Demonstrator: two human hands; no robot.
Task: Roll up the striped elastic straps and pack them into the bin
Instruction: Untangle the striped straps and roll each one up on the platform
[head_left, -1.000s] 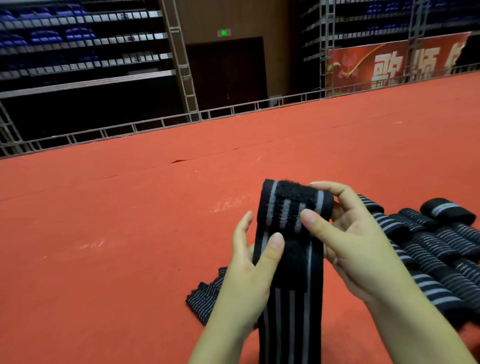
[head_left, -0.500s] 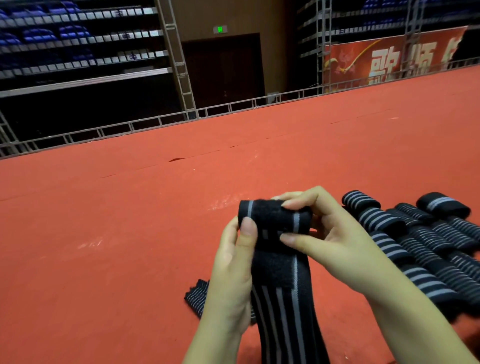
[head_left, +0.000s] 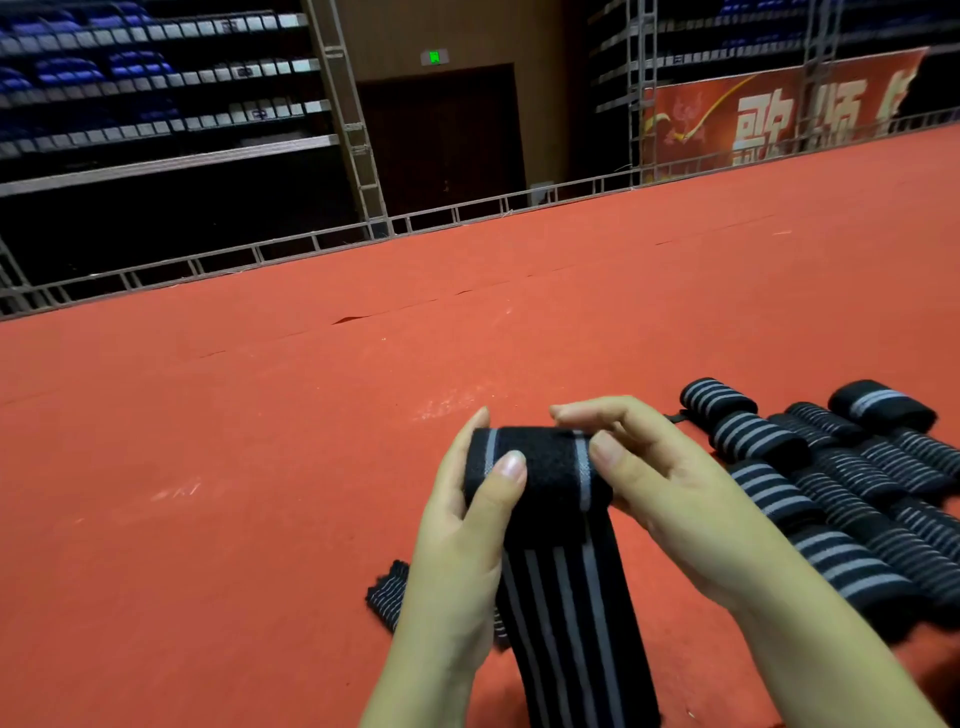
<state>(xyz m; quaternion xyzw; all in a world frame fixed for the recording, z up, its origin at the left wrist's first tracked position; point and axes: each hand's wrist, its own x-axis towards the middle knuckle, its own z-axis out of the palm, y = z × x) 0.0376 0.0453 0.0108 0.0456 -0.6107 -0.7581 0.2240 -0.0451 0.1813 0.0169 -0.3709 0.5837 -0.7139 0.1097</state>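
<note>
Both hands hold one black elastic strap with grey lengthwise stripes (head_left: 561, 587) at its rolled upper end. The left hand (head_left: 462, 545) clamps the left side of the roll: its thumb (head_left: 501, 483) presses on the front face while the fingers wrap behind, which appears to stop the wound turns from springing open. The right hand (head_left: 670, 499) grips the right side, with the thumb on the roll's end and the fingers curled over the top, a position suited to turning the roll toward the person. Neither hand is spread or idle; both are closed on the strap.

The roll is at an early stage. Only a short fuzzy black section is wound, and the unrolled striped length hangs down between the forearms and leaves the frame at the bottom edge. The hanging tail likely keeps tension on the roll so that each turn sits tight.

A flat, crumpled striped strap (head_left: 387, 597) lies on the red carpeted floor (head_left: 208, 441) just behind the left wrist; it looks unrolled. To the right, a group of finished black-and-grey striped rolls (head_left: 841, 499) lies in close rows on the floor, touching one another and near the right forearm, presumably staged for packing.

No bin is in view, so the packing step cannot be assessed.
</note>
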